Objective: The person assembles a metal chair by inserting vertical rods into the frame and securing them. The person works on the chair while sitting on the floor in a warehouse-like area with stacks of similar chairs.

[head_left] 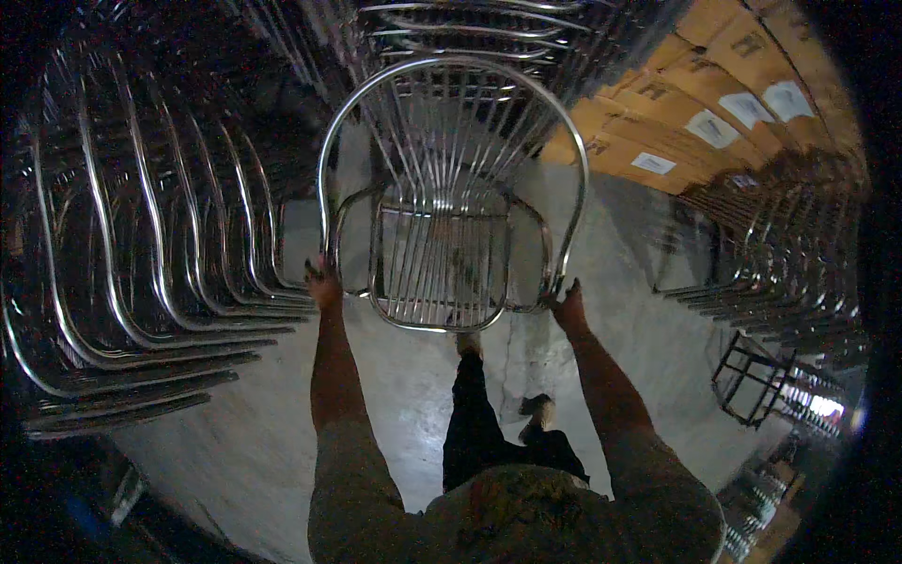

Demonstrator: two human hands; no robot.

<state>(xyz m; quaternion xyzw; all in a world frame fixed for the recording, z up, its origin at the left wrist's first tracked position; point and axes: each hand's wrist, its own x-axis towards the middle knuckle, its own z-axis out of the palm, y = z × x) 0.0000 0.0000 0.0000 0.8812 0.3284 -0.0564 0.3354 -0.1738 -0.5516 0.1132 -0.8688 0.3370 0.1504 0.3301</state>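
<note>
Grey concrete floor (235,442) spreads out below in a dim storeroom. On the left, shiny metal chair frames (141,244) stand packed close in a long row. Next comes the left hand (322,282), closed tight on the left side of a shiny wire chair (451,197). That chair is held up in the middle, off the floor. The right hand (568,305) is closed on its right side. Brown cardboard boxes (714,103) are piled up on the far right.
</note>
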